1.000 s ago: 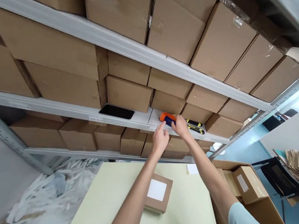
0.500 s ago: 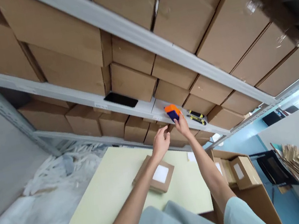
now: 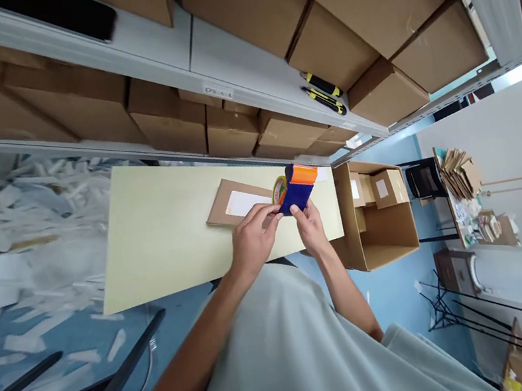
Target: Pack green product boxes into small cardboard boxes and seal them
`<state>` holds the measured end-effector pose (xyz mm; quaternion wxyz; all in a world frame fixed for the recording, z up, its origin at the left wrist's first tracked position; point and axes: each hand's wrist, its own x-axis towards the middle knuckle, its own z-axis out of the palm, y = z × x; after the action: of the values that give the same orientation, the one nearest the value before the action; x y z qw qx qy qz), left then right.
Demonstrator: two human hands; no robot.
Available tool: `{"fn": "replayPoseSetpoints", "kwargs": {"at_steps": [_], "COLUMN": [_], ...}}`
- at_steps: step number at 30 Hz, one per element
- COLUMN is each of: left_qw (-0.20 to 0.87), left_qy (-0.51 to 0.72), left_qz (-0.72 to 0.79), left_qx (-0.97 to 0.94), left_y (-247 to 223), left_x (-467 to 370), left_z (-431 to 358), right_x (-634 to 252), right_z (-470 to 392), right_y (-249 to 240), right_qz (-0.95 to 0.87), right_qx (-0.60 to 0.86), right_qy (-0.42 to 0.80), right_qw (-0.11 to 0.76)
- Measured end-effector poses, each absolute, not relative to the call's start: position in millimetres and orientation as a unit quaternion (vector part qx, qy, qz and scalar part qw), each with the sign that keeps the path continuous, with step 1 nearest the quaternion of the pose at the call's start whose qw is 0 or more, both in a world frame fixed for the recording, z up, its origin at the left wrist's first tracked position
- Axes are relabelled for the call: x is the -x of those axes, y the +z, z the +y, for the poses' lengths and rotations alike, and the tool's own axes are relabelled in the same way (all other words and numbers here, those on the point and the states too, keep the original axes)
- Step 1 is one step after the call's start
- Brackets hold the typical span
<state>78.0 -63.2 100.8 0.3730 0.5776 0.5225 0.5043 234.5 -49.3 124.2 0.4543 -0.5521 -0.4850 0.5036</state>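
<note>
A blue and orange tape dispenser with a roll of tape on its left side is up above the table. My right hand grips it from below, thumb on the blue face. At its lower left edge, the fingertips of my left hand are pinched together against the dispenser; whether they hold the tape's end is hidden. Behind my left hand, a small flat cardboard box with a white label lies on the pale yellow table.
Above the table, a grey shelf carries cardboard boxes, two yellow-black utility knives and a black flat object. An open carton with small boxes inside stands at the table's right. White scraps cover the floor on the left.
The tape dispenser has come down off the shelf edge toward me in my right hand. My left hand, apart from it before, now touches it. The view has tilted down.
</note>
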Motion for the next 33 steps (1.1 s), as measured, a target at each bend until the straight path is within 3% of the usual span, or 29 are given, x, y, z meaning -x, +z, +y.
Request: {"fn": "replayPoseSetpoints", "kwargs": {"at_steps": [9, 16, 20, 26, 33], "left_qw": [0.363, 0.295, 0.257, 0.268, 0.329], "left_qy": [0.430, 0.492, 0.466, 0.433, 0.430], "left_qz": [0.476, 0.590, 0.607, 0.603, 0.651], "left_qx": [-0.676, -0.568, -0.590, -0.614, -0.533], "left_y": [108, 150, 167, 153, 133], "left_x": [-76, -94, -112, -142, -171], "left_z": [-84, -100, -98, -104, -129], "right_x": [-269, -334, -378, -421, -440], "right_z": [-84, -77, -64, -44, -34], "right_y": [105, 106, 101, 86, 85], "right_qz": [-0.487, -0.656, -0.769, -0.865, -0.841], "right_qx": [0.566, 0.486, 0.421, 0.313, 0.301], "right_qy": [0.530, 0.492, 0.425, 0.368, 0.444], "right_qw": [0.402, 0.302, 0.225, 0.134, 0.071]}}
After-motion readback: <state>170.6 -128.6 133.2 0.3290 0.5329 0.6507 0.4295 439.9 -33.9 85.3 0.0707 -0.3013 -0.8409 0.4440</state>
